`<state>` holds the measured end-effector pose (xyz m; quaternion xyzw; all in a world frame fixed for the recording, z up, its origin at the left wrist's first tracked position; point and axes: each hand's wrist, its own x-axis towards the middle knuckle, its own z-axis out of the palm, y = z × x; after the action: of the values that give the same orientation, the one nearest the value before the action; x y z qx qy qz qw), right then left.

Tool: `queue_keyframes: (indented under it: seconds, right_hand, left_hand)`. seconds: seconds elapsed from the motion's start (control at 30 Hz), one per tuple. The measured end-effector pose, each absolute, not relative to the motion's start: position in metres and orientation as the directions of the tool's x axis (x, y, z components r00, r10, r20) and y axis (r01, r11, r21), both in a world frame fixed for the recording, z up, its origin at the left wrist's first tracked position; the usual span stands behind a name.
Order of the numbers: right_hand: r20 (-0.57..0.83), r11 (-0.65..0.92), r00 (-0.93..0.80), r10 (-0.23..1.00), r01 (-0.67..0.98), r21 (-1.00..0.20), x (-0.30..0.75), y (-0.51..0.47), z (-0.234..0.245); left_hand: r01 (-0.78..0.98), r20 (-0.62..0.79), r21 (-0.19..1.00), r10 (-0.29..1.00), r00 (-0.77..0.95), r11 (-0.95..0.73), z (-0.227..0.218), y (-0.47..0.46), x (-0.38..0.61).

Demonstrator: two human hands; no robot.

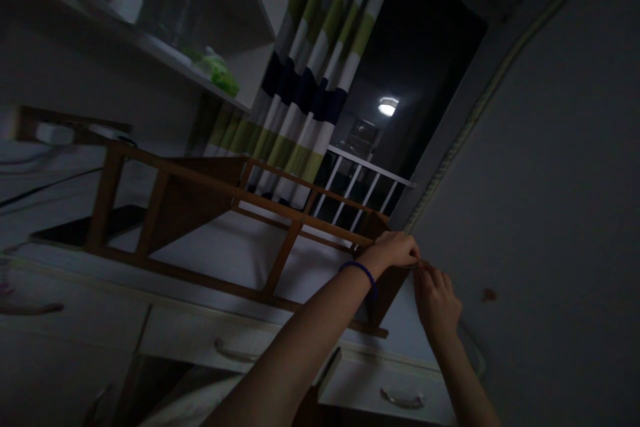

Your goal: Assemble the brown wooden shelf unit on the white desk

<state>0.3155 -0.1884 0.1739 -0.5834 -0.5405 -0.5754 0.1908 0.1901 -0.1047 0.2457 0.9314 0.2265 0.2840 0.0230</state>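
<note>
A brown wooden rack (287,250) lies on its side along the white desktop (227,240). My left hand (393,250), with a dark blue bead bracelet (361,272) on the wrist, is at the rack's right end. Its fingers are closed in a pinch. Just to the right, my right hand (437,297) is closed too, its fingertips close to those of the left. Something thin and small shows between the fingertips, too dim to make out. The rack's end panel (387,300) is partly hidden behind my left hand.
Drawers with curved handles (403,400) line the desk front; one drawer (380,380) seems slightly pulled out. A dark flat device (90,225) lies at left. Above are a white shelf (165,47) with a green packet (220,73), a striped curtain (310,67) and a window railing (373,167).
</note>
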Motion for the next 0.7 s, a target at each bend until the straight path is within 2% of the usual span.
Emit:
queue_keyframes:
  seconds: [0.47,0.63,0.7]
  right_hand:
    - [0.883,-0.229,-0.355,0.308,0.873,0.431,0.325,-0.181,0.172]
    - [0.868,-0.174,-0.388,0.309,0.875,0.452,0.335,-0.174,0.165]
    - [0.89,-0.164,-0.376,0.258,0.891,0.424,0.336,-0.17,0.163]
  left_hand:
    - [0.335,0.461,0.181,0.381,0.801,-0.924,0.248,-0.095,0.19]
    - [0.286,0.392,0.142,0.32,0.863,-0.947,0.25,-0.086,0.187]
    - [0.282,0.368,0.115,0.304,0.879,-0.953,0.251,-0.083,0.186]
